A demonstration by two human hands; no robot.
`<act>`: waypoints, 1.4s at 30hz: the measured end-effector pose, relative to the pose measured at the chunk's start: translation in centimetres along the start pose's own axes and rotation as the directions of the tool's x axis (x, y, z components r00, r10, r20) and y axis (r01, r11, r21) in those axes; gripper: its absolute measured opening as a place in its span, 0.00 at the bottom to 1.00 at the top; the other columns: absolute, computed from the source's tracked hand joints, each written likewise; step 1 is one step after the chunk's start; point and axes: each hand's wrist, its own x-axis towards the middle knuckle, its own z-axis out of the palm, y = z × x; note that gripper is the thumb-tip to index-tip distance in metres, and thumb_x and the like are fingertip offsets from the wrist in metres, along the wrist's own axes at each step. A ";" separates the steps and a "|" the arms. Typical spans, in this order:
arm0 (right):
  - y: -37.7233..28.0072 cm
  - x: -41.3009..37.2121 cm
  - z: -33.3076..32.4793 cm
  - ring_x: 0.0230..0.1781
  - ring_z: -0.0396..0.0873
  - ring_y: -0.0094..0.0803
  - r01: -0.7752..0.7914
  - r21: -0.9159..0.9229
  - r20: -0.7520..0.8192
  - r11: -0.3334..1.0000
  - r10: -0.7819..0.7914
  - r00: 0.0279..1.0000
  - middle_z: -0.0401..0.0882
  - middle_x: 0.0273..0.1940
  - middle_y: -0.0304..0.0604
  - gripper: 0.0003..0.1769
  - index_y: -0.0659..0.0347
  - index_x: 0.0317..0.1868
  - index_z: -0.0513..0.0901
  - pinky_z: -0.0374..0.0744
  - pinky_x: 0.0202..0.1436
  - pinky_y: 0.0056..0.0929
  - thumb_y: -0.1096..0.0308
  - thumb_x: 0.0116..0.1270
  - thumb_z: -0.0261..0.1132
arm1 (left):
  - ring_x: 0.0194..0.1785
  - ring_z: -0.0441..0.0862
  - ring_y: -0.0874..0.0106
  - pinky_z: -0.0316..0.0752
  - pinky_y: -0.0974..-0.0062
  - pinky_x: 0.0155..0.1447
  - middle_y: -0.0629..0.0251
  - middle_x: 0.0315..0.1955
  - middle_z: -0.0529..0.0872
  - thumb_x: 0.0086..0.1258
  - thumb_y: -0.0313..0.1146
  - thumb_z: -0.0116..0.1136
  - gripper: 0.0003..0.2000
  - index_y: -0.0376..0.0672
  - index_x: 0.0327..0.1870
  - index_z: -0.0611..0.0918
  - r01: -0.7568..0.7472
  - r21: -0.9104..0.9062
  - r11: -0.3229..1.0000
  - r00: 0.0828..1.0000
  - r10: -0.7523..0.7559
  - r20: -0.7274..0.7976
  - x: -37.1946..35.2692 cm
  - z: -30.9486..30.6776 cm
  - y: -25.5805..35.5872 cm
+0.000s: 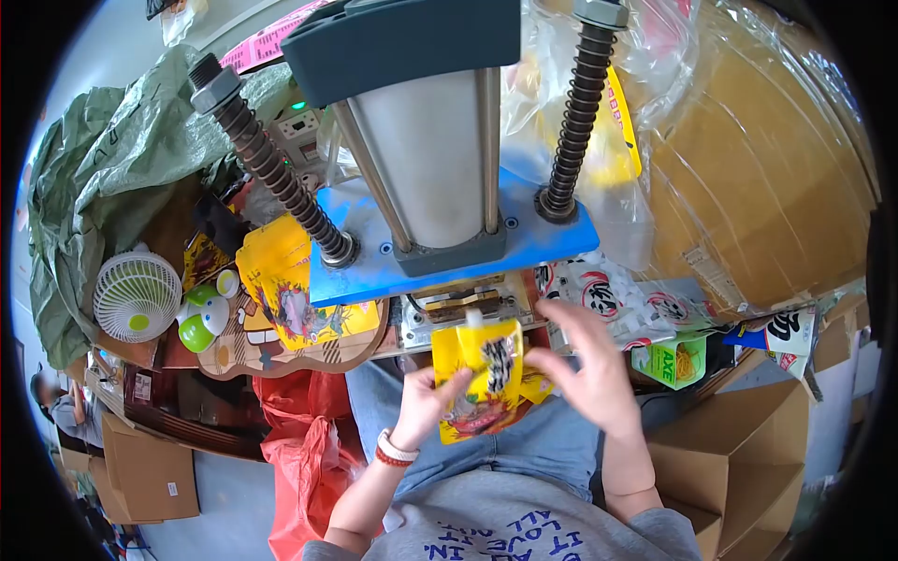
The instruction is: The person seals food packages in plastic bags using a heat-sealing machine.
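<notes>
My left hand (428, 404) pinches the left side of a yellow printed spout pouch (475, 385), its white spout pointing up, held above my lap. To the right of the pouch, my right hand (591, 372) has its fingers spread, with fingertips close to the pouch's edge. Another bit of yellow packaging (535, 385) shows behind it. Just beyond the spout is the metal die (458, 304) of a press, beneath its blue plate (454, 257). On the left, several flat yellow pouches (290, 290) lie on a wooden board (253, 351).
A white fan (137, 296) and a green-and-white object (201, 318) stand left of the board. Red plastic bags (313, 449) hang beside my left leg. Printed white bags (608, 294) lie right of the press. Open cardboard boxes (748, 458) stand lower right; a person (79, 416) is far left.
</notes>
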 end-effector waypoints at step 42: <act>-2.3 -0.9 2.3 0.48 0.80 0.49 0.119 -0.087 0.107 0.989 -0.109 0.988 0.81 0.49 0.51 0.30 0.63 0.61 0.77 0.77 0.55 0.40 0.60 0.61 0.73 | 0.31 0.76 0.89 0.72 0.85 0.33 0.73 0.28 0.88 0.71 0.36 0.66 0.10 0.36 0.39 0.89 -0.167 0.224 0.960 0.982 0.182 -0.046 -2.9 0.2 0.5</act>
